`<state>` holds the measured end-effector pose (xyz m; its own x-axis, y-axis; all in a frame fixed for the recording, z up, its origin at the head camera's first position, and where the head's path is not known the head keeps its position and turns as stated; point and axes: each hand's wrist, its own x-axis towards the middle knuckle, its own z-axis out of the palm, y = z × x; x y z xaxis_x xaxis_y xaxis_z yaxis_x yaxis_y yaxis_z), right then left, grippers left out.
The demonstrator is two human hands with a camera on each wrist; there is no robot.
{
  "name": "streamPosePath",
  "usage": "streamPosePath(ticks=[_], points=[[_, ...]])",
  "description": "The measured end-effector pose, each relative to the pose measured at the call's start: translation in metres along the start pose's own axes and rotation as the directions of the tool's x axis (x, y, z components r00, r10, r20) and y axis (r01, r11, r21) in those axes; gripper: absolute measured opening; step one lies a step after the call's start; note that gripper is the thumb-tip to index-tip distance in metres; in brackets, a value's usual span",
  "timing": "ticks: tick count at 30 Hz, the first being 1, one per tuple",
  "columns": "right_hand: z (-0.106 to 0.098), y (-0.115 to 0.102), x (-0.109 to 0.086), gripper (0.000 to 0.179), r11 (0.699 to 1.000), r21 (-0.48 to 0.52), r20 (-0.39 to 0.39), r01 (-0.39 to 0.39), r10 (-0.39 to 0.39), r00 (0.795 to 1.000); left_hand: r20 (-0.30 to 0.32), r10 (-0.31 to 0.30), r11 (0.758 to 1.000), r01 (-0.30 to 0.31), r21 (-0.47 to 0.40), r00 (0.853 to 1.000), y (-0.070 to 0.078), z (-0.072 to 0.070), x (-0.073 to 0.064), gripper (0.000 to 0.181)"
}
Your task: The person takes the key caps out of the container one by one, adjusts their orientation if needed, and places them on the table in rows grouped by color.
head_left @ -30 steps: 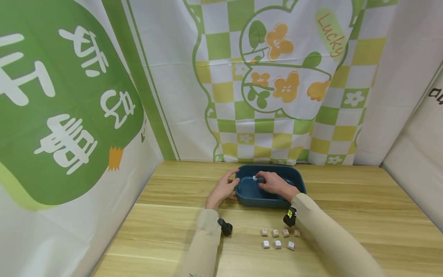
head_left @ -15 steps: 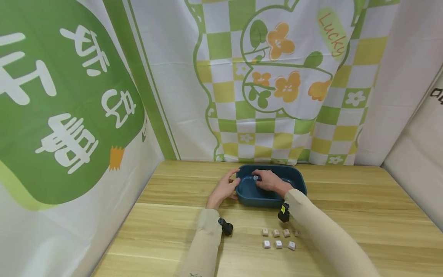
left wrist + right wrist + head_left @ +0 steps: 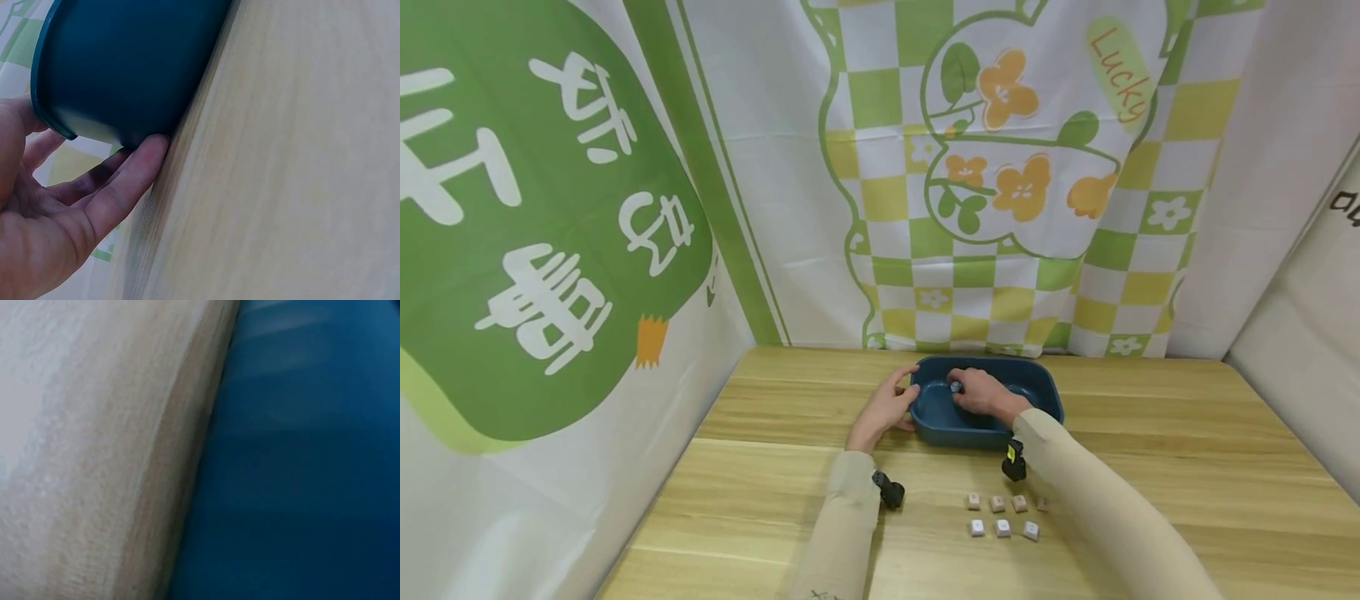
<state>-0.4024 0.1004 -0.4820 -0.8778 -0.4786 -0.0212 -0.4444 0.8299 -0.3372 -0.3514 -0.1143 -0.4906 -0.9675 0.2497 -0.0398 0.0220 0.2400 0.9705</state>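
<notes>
A dark blue plastic tub stands on the table. My left hand holds its left end, thumb at the rim and fingers against the outer wall. The left wrist view shows this hand with one fingertip low on the tub, near the tabletop. Inside the tub, my right hand pinches a small greyish keycap in its fingertips. Only the tub's wall and the tabletop show in the right wrist view; the right hand is out of it.
Two rows of keycaps lie on the wooden table in front of the tub: several beige ones behind, three white ones nearer. My right sleeve partly covers the beige row's right end. A patterned cloth hangs behind.
My right hand has shifted slightly left within the tub, and the keycap in its fingertips has gone from white to greyish in view. The left hand keeps its place.
</notes>
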Motion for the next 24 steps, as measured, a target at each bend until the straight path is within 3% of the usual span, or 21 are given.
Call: streamPosePath(ticks=[8, 14, 24], points=[[0.0, -0.001, -0.002, 0.022, 0.999, 0.001, 0.0, -0.033, 0.033, 0.999, -0.004, 0.005, 1.0, -0.005, -0.01, 1.0, -0.002, 0.0, 0.001, 0.045], [-0.003, -0.003, -0.007, 0.016, 0.999, 0.026, -0.053, -0.043, 0.044, 0.998, -0.012, 0.006, 1.0, -0.006, -0.004, 1.0, -0.002, 0.001, 0.0, 0.045], [-0.018, 0.0, -0.026, 0.026, 0.975, 0.218, -0.062, -0.033, 0.048, 0.997, -0.008, 0.003, 1.0, -0.003, -0.008, 1.0, -0.001, 0.0, 0.0, 0.045]])
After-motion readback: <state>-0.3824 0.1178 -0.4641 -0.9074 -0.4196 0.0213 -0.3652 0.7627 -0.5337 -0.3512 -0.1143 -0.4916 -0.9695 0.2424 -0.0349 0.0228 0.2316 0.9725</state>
